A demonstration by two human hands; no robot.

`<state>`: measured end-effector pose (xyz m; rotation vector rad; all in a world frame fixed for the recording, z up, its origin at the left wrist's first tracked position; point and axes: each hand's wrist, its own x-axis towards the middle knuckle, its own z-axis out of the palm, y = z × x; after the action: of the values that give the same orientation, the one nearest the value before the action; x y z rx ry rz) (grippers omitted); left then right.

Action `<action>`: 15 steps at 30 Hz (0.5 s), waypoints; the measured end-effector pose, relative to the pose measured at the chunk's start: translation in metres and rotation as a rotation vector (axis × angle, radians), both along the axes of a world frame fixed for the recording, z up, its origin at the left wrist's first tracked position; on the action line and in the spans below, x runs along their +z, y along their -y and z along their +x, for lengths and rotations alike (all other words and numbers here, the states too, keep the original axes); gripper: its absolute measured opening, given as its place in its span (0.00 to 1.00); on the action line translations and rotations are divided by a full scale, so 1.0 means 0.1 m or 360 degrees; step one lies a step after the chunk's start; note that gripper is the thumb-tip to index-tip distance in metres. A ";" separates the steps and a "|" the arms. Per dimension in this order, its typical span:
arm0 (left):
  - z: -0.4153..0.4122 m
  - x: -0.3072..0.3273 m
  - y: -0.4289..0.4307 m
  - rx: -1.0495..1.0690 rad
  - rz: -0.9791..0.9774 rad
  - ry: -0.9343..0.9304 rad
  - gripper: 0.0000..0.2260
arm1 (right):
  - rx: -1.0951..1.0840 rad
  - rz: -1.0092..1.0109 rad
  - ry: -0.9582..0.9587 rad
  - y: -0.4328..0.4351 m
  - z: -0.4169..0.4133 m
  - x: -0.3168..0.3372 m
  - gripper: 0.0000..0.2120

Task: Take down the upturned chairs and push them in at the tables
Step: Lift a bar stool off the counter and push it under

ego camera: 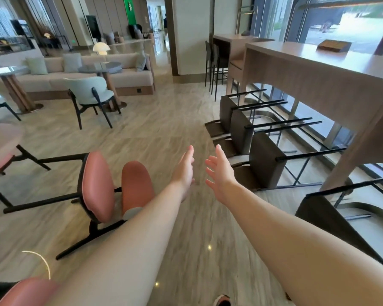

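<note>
Left hand (pixel 185 171) and right hand (pixel 220 173): both released, fingers spread, holding nothing, stretched out over the floor (pixel 155 120).
Dark stools (pixel 265 160) lay tipped on their sides, right, beside the high tabletop (pixel 318 60); pink chair (pixel 97 186) lay overturned, near left. None stood pushed in; judged early, most righting left.

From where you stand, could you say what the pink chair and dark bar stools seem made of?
Pink padded chair: smooth sheen, likely faux leather; matte black frame, wood or metal. Dark brown bar stools: matte upholstery; thin black legs, probably metal.
</note>
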<state>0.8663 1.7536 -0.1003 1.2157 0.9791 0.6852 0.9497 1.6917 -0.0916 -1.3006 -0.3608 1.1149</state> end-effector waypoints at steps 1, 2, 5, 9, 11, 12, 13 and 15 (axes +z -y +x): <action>0.11 -0.01 -0.23 0.0009 0.0005 -0.0008 0.27 | -0.0007 0.0011 -0.0001 -0.23 0.12 -0.01 0.33; 0.24 -0.02 -0.47 0.0009 0.0008 -0.0008 0.28 | -0.0010 0.0025 -0.0006 -0.48 0.26 -0.01 0.33; 0.64 -0.02 -1.12 0.0023 -0.0034 -0.0036 0.28 | -0.0012 -0.0011 -0.0053 -1.18 0.67 -0.01 0.34; 1.07 0.05 -1.95 0.0027 -0.0024 -0.0025 0.27 | 0.0005 -0.0030 -0.0068 -2.02 1.14 0.05 0.33; 1.24 0.09 -2.30 0.0021 -0.0022 -0.0026 0.27 | -0.0005 -0.0029 -0.0069 -2.37 1.30 0.07 0.33; 1.32 0.08 -2.47 0.0024 -0.0024 -0.0030 0.28 | -0.0007 -0.0021 -0.0069 -2.53 1.37 0.07 0.33; 1.39 0.07 -2.66 0.0025 -0.0016 -0.0034 0.28 | -0.0004 -0.0006 -0.0064 -2.69 1.44 0.08 0.33; 1.56 0.04 -3.03 0.0018 -0.0003 -0.0038 0.28 | -0.0008 0.0029 -0.0060 -3.03 1.60 0.09 0.33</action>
<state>1.0224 2.0566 -0.0967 1.2201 1.0071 0.6798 1.1102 1.9951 -0.0827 -1.2624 -0.3387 1.1279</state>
